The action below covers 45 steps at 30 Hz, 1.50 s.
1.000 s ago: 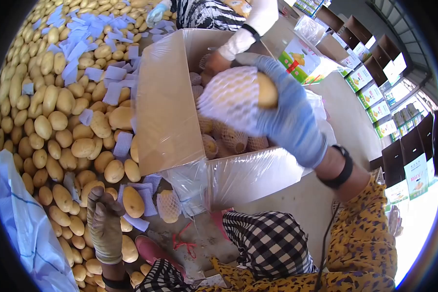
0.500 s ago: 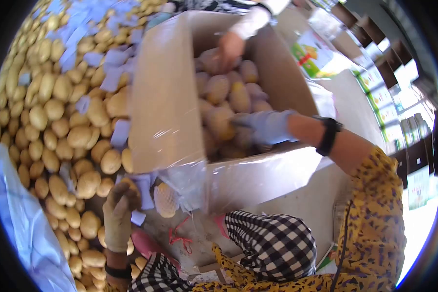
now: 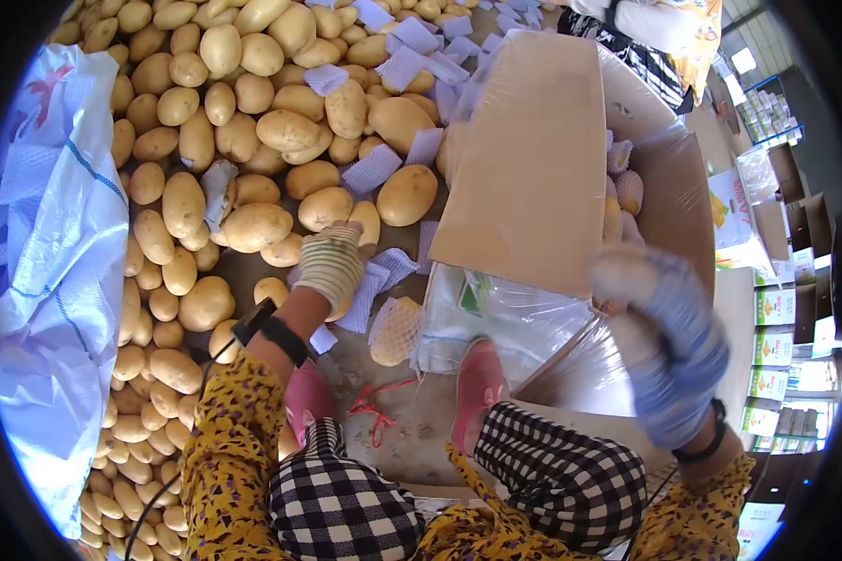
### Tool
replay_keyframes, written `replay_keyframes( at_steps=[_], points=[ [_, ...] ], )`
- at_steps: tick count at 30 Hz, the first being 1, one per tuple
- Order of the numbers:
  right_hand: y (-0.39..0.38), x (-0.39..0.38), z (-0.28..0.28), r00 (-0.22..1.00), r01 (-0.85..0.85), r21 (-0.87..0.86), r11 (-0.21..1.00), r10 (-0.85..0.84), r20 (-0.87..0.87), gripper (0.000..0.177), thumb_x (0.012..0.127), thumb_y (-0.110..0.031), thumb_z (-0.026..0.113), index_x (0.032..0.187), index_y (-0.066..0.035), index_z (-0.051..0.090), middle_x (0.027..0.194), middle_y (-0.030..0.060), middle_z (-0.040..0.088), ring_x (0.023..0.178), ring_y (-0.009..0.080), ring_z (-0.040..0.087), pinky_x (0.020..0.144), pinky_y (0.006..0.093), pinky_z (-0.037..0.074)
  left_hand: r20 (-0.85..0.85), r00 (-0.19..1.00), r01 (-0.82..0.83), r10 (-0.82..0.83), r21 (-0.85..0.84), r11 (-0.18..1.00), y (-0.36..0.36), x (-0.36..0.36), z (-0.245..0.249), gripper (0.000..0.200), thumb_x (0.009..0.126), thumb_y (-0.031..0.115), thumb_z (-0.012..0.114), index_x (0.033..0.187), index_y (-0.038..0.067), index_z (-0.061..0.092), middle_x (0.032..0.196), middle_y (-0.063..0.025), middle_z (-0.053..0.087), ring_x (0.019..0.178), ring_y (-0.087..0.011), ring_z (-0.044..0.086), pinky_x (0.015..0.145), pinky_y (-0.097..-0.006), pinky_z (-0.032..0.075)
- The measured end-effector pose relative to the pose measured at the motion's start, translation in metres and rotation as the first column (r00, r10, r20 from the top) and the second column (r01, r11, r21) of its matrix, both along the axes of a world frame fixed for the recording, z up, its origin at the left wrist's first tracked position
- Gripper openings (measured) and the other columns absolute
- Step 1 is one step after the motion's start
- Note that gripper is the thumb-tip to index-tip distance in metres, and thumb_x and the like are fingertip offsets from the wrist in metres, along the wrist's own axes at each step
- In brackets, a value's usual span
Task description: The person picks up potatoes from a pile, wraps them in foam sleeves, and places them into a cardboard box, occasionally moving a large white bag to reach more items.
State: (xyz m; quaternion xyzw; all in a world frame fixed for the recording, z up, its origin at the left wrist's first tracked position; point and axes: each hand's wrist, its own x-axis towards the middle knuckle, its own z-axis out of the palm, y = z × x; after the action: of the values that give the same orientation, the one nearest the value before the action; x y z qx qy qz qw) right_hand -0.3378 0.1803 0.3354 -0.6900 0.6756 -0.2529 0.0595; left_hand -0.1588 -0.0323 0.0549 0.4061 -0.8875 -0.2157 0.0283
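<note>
My left hand (image 3: 332,262), in a striped glove, reaches onto the potato pile (image 3: 257,224); its fingertips are at a potato and are partly hidden. Purple foam net sleeves (image 3: 374,168) lie among the potatoes. To the right, my right hand (image 3: 660,327), in a blue-grey glove, is smeared by motion at the near edge of the cardboard box (image 3: 524,168). Its fingers cannot be made out. Inside the box are net-wrapped potatoes (image 3: 630,192). One net-wrapped potato (image 3: 395,330) rests on the floor between the pile and the box.
A blue-white plastic sack (image 3: 56,280) stands at the left. Red string (image 3: 379,409) lies on the floor between my pink shoes. Another person's sleeve (image 3: 650,23) shows beyond the box. Printed cartons (image 3: 775,341) are stacked at the far right.
The view has turned left. My right hand has come back from the potatoes inside the box to its near edge. The other person's hand is no longer seen in the box.
</note>
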Motion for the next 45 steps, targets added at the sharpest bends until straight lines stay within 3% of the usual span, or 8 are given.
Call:
replay_keyframes(
  at_steps=[4,13,18,22,28,34,37,45],
  points=[
    [-0.01,0.024,-0.014,0.979,-0.149,0.089,0.985,0.134,0.153,0.027,0.082,-0.007,0.065,0.107,0.001,0.066,0.106,0.0175,0.067,0.096,0.0288,0.066,0.083,0.0356,0.052,0.114,0.927,0.374,-0.358,-0.197,0.906,0.036,-0.024,-0.028,0.05,0.077,0.034,0.071,0.117,0.009,0.054,0.111,-0.0115,0.058,0.106,-0.0244,0.058,0.082,-0.0428,0.048],
    [-0.013,0.043,-0.035,0.97,-0.141,0.138,0.98,0.11,0.217,0.027,0.083,-0.012,0.067,0.109,-0.007,0.067,0.107,0.0143,0.066,0.09,0.0317,0.066,0.076,0.0381,0.055,0.212,0.96,0.189,-0.183,-0.011,0.982,0.021,-0.02,-0.072,0.037,0.08,0.024,0.067,0.114,0.011,0.06,0.102,-0.0144,0.068,0.102,-0.0288,0.064,0.088,-0.0428,0.048],
    [-0.007,0.046,-0.032,0.965,-0.089,0.174,0.981,0.041,0.26,0.026,0.082,-0.008,0.066,0.108,-0.006,0.066,0.107,0.0141,0.066,0.09,0.0318,0.066,0.076,0.0367,0.055,-0.17,0.983,-0.012,0.063,0.287,0.958,0.019,0.009,-0.022,0.026,0.083,0.016,0.064,0.108,0.008,0.067,0.102,-0.0165,0.068,0.096,-0.0281,0.064,0.088,-0.0383,0.047],
    [-0.002,0.044,-0.037,0.967,-0.089,0.178,0.98,0.042,0.25,0.036,0.081,-0.012,0.069,0.116,-0.004,0.062,0.111,0.0169,0.064,0.095,0.0309,0.066,0.078,0.0357,0.054,-0.499,0.692,0.13,0.522,0.797,0.589,0.031,0.029,0.044,0.03,0.092,0.02,0.063,0.119,0.006,0.06,0.096,-0.004,0.065,0.084,-0.0119,0.059,0.074,-0.0256,0.049],
    [-0.022,0.067,-0.045,0.891,-0.043,0.306,0.951,-0.102,0.443,0.061,0.081,-0.011,0.073,0.136,-0.003,0.048,0.12,0.0165,0.06,0.1,0.0225,0.063,0.085,0.0324,0.051,-0.655,0.488,0.531,0.577,0.747,0.399,0.076,0.034,0.144,0.049,0.087,0.03,0.071,0.125,0.002,0.054,0.092,0.0006,0.058,0.084,-0.0074,0.055,0.075,-0.0213,0.045],
    [-0.033,0.07,-0.053,0.781,0.129,0.083,0.988,-0.153,0.605,0.043,0.081,-0.001,0.063,0.123,-0.004,0.061,0.108,0.0182,0.064,0.087,0.0306,0.065,0.077,0.036,0.052,-0.772,0.333,0.714,0.541,0.581,0.391,0.08,0.03,0.154,0.066,0.088,0.029,0.069,0.139,0.002,0.037,0.119,-0.0054,0.054,0.109,-0.0144,0.053,0.096,-0.0306,0.044],
    [-0.036,0.063,-0.051,0.954,0.033,0.121,0.992,-0.067,0.293,0.044,0.08,0.0,0.063,0.124,-0.007,0.062,0.102,0.0134,0.064,0.081,0.0254,0.065,0.069,0.0326,0.052,-0.647,0.533,0.733,0.545,0.675,0.085,0.092,0.037,0.152,0.055,0.093,0.021,0.063,0.139,0.001,0.039,0.123,-0.0048,0.055,0.113,-0.0119,0.052,0.098,-0.03,0.044],
    [-0.042,0.069,-0.052,0.914,-0.178,0.003,0.984,0.167,-0.371,0.044,0.077,-0.014,0.063,0.12,-0.007,0.062,0.114,0.0105,0.062,0.099,0.0279,0.062,0.087,0.0402,0.05,-0.591,0.674,0.568,0.444,0.798,0.199,0.079,0.057,0.149,0.042,0.098,0.017,0.054,0.135,0.0,0.045,0.113,-0.0013,0.06,0.102,-0.0074,0.056,0.088,-0.024,0.048]
  ],
)
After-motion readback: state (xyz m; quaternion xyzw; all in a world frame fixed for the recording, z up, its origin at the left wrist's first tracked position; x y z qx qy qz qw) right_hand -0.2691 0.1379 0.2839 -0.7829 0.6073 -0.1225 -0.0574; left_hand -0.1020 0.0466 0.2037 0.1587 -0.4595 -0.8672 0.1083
